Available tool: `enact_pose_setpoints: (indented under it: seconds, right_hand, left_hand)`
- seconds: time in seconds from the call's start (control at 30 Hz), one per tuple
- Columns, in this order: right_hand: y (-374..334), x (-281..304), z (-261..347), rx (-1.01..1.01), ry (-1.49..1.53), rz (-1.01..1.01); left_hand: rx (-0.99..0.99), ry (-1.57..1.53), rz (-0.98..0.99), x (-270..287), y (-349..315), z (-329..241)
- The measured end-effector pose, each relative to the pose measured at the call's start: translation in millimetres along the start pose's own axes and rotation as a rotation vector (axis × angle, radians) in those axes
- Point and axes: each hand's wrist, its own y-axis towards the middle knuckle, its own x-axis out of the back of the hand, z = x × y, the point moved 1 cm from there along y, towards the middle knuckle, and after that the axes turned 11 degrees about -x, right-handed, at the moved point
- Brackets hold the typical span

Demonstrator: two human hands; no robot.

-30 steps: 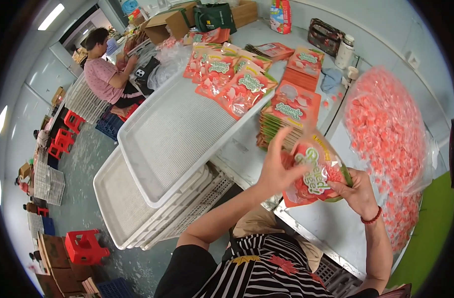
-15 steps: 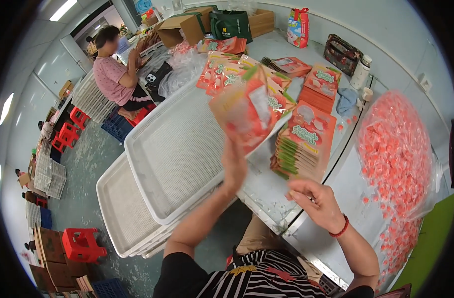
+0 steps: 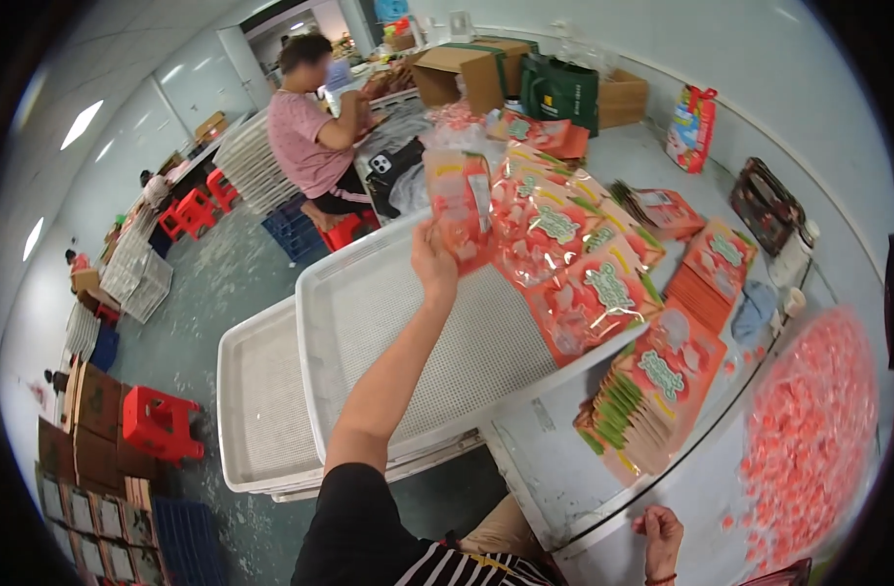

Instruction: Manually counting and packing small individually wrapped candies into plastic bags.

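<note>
My left hand is closed on the lower part of a peach-coloured pouch, held up over the far edge of the upper white mesh tray. More filled pouches overlap in that tray's right end, just right of the held one. At the lower right, my right hand is over the table with its fingers curled in; whether anything is inside them is hidden. Beyond it lies a fanned stack of flat pouches with green-tipped edges. A clear bag of small pink-wrapped pieces spills onto the table at the right.
A second white tray sits lower, to the left. Further pouch stacks, a blue cloth and a patterned bag stand along the table's right. A person in pink sits beyond the trays; a red stool is on the floor.
My left hand has carried the pouch leftward over the tray, away from the other pouches. My right hand has drawn back toward me from the flat stack. The view has turned left.
</note>
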Motion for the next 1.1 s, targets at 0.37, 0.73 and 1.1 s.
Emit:
enact_pose_setpoints:
  seconds: [0.37,0.73,1.1]
  right_hand:
    - [8,-17,8,-0.160,0.094,-0.056]
    - [26,-12,4,-0.290,0.171,-0.076]
    - [10,-15,-3,-0.271,0.230,-0.128]
  left_hand:
    - [-0.221,0.285,0.378,-106,-20,141]
    - [-0.375,0.659,0.644,-162,10,198]
    - [-0.317,0.540,0.571,-190,-22,188]
